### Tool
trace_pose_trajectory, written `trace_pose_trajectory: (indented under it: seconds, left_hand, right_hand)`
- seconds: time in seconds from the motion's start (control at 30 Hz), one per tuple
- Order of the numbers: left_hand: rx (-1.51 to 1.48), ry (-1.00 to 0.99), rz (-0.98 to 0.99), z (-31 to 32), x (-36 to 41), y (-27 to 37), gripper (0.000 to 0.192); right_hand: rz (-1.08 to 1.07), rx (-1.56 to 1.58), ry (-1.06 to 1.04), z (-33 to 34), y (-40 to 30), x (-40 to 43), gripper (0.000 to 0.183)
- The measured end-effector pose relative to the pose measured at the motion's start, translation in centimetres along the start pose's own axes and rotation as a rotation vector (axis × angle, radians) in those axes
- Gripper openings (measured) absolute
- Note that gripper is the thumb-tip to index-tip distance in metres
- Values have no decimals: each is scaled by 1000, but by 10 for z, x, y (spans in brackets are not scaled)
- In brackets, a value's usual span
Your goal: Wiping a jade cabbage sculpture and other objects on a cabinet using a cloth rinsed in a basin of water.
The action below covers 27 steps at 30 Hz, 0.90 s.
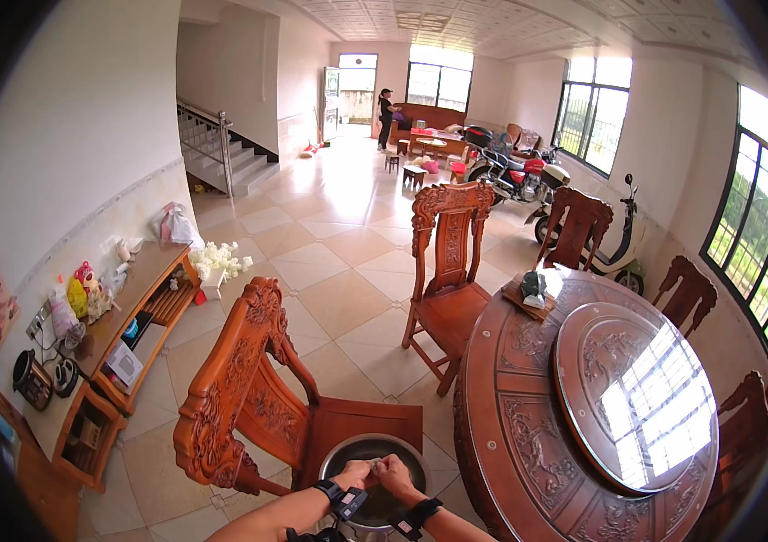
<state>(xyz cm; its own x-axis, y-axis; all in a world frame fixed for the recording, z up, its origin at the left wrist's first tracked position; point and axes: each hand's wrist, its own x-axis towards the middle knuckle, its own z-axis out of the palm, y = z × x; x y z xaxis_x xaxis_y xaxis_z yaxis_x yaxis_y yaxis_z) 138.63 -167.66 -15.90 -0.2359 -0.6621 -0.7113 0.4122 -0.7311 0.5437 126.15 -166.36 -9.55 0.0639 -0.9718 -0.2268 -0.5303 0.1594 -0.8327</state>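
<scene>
My left hand [353,473] and my right hand [396,477] meet over a round metal basin [384,509]. Between their fingertips is a small pale object [376,465], mostly covered by the fingers; its kind cannot be made out. Both hands appear to pinch it. The basin stands at the front of a carved wooden chair [364,421], overlapping the seat in view; what it rests on is hidden. Each wrist wears a black strap with a small device.
A round carved wooden table [492,406] with a turntable [580,400] stands close on the right. Another carved chair [452,305] is beyond. Along the left wall runs a low wooden cabinet [147,291]. Far off are a red motorcycle [519,173] and a standing person [385,120].
</scene>
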Motion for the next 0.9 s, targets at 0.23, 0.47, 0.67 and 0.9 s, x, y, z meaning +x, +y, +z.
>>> trace_pose_trajectory:
  seconds: [0.23, 0.47, 0.67, 0.9]
  left_hand:
    - [9, -60, 24, 9, -22, 5, 10]
    - [-116, 70, 43, 19, -21, 8, 6]
    - [82, 1, 11, 22, -19, 6, 5]
    - [774, -258, 763, -37, 68, -38, 7]
  right_hand:
    - [1, 85, 100, 2, 5, 6, 19]
    - [-130, -15, 34, 4, 4, 1, 20]
    - [33, 39, 48, -13, 3, 8, 21]
    - [-39, -20, 25, -14, 8, 10, 21]
